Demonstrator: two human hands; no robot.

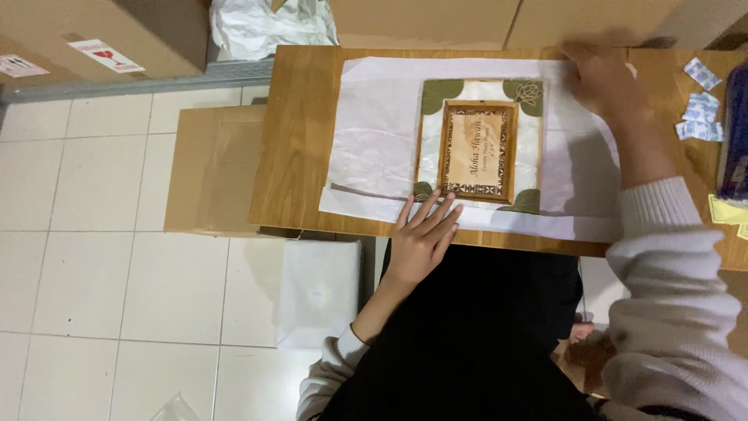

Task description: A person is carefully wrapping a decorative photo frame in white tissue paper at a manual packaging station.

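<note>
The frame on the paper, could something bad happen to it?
Maybe. The frame lies on thin white paper. The left hand presses only the near edge, and the right hand is blurred at the far corner, so the paper could tear or crumple. The paper also overhangs the table edge, so a tug might slide the frame toward the floor.

Motion-blurred right hand (604, 78); dark object (735, 140) cut off at right edge.
</note>
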